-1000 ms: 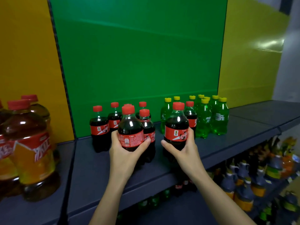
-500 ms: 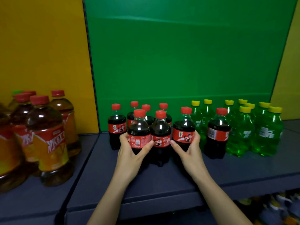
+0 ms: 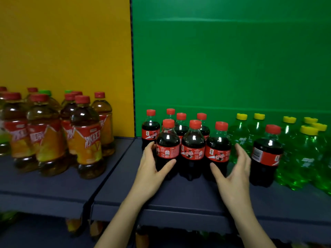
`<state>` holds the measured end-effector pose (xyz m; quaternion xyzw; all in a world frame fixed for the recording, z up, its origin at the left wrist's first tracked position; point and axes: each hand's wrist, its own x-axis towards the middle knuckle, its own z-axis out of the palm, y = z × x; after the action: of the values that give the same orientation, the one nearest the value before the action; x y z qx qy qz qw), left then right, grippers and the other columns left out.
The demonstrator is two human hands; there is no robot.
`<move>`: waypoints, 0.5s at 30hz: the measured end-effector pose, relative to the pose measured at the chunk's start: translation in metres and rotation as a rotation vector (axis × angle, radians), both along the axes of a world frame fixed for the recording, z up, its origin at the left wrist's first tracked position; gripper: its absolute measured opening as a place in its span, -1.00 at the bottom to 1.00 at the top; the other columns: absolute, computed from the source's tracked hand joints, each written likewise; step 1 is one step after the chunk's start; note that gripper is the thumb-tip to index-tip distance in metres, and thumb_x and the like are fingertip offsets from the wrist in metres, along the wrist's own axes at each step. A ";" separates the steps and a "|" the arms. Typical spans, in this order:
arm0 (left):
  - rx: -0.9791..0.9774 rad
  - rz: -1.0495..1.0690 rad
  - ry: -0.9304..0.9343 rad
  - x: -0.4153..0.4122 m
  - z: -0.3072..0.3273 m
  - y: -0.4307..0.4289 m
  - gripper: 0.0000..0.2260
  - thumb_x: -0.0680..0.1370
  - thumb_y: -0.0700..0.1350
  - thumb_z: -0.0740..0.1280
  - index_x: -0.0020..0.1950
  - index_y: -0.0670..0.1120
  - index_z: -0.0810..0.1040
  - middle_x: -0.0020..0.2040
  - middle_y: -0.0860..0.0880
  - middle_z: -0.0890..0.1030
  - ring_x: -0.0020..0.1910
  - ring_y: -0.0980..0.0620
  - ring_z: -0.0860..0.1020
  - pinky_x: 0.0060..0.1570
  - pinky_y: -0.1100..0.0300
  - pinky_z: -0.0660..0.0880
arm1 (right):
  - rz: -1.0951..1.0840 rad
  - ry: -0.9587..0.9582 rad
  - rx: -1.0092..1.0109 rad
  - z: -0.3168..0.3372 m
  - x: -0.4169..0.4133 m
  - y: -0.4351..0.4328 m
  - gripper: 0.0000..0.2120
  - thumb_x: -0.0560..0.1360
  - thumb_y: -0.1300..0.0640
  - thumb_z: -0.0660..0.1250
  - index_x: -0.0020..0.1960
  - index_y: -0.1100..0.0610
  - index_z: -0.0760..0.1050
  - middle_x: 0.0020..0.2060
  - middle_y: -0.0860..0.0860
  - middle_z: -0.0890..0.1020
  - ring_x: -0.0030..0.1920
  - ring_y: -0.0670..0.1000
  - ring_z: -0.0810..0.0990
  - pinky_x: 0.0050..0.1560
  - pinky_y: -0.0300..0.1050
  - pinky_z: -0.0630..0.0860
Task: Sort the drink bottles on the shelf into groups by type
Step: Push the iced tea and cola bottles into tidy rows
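A cluster of small cola bottles (image 3: 192, 149) with red caps and red labels stands on the dark blue shelf (image 3: 179, 199) against the green back panel. My left hand (image 3: 152, 169) is cupped around the front-left cola bottle (image 3: 167, 149), thumb across its front. The front-right cola bottle (image 3: 217, 151) stands on the shelf, and my right hand (image 3: 232, 174) is spread beside it, fingers clear of its side. One more cola bottle (image 3: 266, 154) stands alone among green soda bottles (image 3: 304, 158) with yellow caps at the right.
Larger iced tea bottles (image 3: 86, 140) with red caps and orange labels fill the neighbouring shelf section at the left, before a yellow panel; two green caps show among them. Bare shelf runs in front of the colas. More goods sit dimly on a lower shelf.
The two front cola bottles were set down beside the cola cluster. My right hand has let go and spread open; the view has shifted left, showing more tea bottles.
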<state>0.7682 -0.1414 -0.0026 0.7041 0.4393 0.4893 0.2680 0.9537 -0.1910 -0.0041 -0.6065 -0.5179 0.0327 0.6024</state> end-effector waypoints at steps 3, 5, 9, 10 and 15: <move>0.160 0.171 0.052 -0.022 -0.003 -0.014 -0.63 0.48 0.03 0.35 0.25 0.00 0.40 0.17 0.16 0.48 0.20 0.19 0.44 0.16 0.27 0.38 | -0.005 -0.084 0.162 0.005 -0.005 -0.012 -0.52 0.41 0.28 0.39 0.29 0.13 0.34 0.16 -0.05 0.37 0.25 0.02 0.36 0.25 -0.22 0.23; 0.252 0.278 0.120 -0.041 -0.006 -0.023 -0.79 0.49 0.03 0.34 0.09 0.02 0.51 0.02 0.16 0.57 0.05 0.19 0.53 0.04 0.18 0.50 | 0.083 -0.109 0.187 0.007 -0.012 -0.016 -0.66 0.42 0.27 0.37 0.14 0.05 0.42 0.00 -0.17 0.45 0.09 -0.04 0.46 0.08 -0.36 0.32; 0.351 0.505 0.408 -0.085 -0.006 -0.051 -0.80 0.52 0.13 0.23 -0.05 0.05 0.54 -0.17 0.16 0.59 -0.17 0.18 0.56 -0.26 0.22 0.52 | 0.278 -0.213 0.146 0.013 -0.040 -0.021 -0.80 0.44 0.19 0.34 -0.03 -0.07 0.46 -0.11 -0.24 0.51 -0.04 -0.20 0.49 -0.06 -0.45 0.38; 0.359 0.548 0.489 -0.096 -0.005 -0.059 -0.76 0.51 0.15 0.17 -0.07 0.05 0.54 -0.21 0.15 0.59 -0.21 0.16 0.57 -0.32 0.23 0.50 | 0.328 -0.254 0.114 0.014 -0.050 -0.022 -0.81 0.44 0.17 0.34 -0.05 -0.09 0.45 -0.12 -0.25 0.51 -0.04 -0.22 0.49 -0.07 -0.42 0.40; 0.291 0.695 0.693 -0.166 -0.007 -0.091 -0.71 0.49 0.19 0.08 -0.13 0.07 0.50 -0.31 0.15 0.54 -0.29 0.13 0.57 -0.47 0.25 0.43 | 0.536 -0.444 -0.033 0.014 -0.107 -0.022 -0.85 0.47 0.03 0.31 -0.06 -0.22 0.41 -0.09 -0.34 0.50 0.02 -0.29 0.47 -0.10 -0.33 0.45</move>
<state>0.6018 -0.2323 -0.0100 0.6673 0.6380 0.3431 -0.1728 0.8470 -0.2130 0.0096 -0.4509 -0.7767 0.0654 0.4349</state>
